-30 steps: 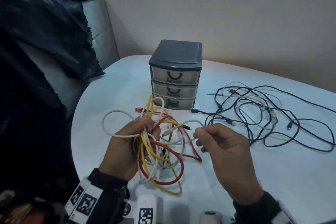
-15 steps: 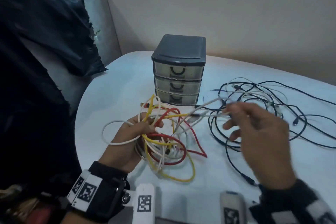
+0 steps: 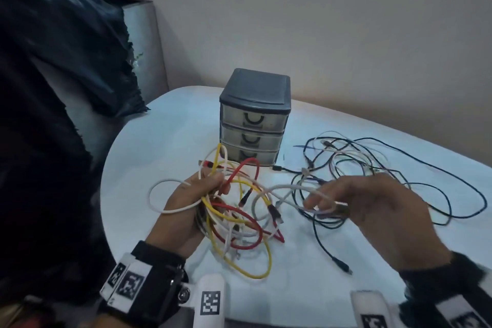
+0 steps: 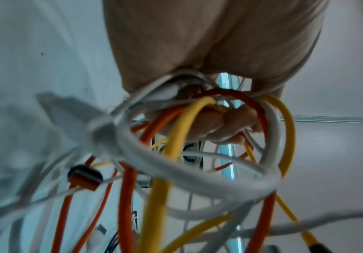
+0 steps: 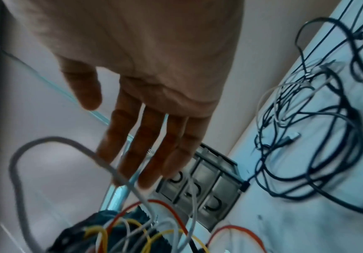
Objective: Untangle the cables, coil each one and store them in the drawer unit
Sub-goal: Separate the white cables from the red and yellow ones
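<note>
My left hand (image 3: 210,186) grips a tangled bundle of red, yellow and white cables (image 3: 234,224) above the white table (image 3: 159,141); the left wrist view shows the fingers (image 4: 226,126) curled round the loops (image 4: 176,137). A whitish-grey cable (image 3: 290,189) leads from the bundle to my right hand (image 3: 327,202). In the right wrist view that hand's fingers (image 5: 152,137) are straight and this cable (image 5: 67,142) crosses their tips. The grey three-drawer unit (image 3: 254,125) stands behind the bundle with its drawers closed.
A second tangle of black and white cables (image 3: 372,168) sprawls on the table right of the drawer unit and under my right hand. Dark cloth (image 3: 53,88) hangs at the left. A beige wall (image 3: 319,48) stands behind the table.
My right hand pinched a white cable end at the bundle, drew it up and right, and now sits lower with straight fingers. The left hand has kept its grip.
</note>
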`<state>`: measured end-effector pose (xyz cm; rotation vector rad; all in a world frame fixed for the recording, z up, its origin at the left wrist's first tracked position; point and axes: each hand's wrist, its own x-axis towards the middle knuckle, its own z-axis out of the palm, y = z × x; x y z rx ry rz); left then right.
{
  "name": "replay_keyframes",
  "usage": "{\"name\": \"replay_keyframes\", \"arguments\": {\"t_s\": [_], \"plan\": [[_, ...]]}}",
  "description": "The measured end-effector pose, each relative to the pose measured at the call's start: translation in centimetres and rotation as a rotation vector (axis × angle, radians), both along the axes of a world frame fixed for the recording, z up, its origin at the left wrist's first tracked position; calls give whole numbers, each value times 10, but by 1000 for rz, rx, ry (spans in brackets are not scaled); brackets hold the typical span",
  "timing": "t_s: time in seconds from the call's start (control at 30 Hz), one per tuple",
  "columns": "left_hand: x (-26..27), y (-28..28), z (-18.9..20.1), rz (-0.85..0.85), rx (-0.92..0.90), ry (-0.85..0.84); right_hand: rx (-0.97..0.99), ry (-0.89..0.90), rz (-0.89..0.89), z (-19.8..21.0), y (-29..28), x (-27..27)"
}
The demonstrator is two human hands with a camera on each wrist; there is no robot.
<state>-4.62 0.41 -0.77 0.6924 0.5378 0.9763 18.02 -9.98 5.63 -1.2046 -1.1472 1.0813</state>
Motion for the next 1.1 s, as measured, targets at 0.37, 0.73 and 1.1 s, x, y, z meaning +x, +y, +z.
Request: {"name": "replay_keyframes", "arguments": {"t_s": [0.37, 0.73, 1.1], "plan": [[-11, 0, 6, 30, -3, -104, -233, -974, 112, -30, 47, -24], [-25, 12, -2, -106, -44, -372, -405, -576, 283, -51, 69, -43], [-23, 13, -10, -23, -76, -286, -294, -137, 0, -8, 39, -66]]}}
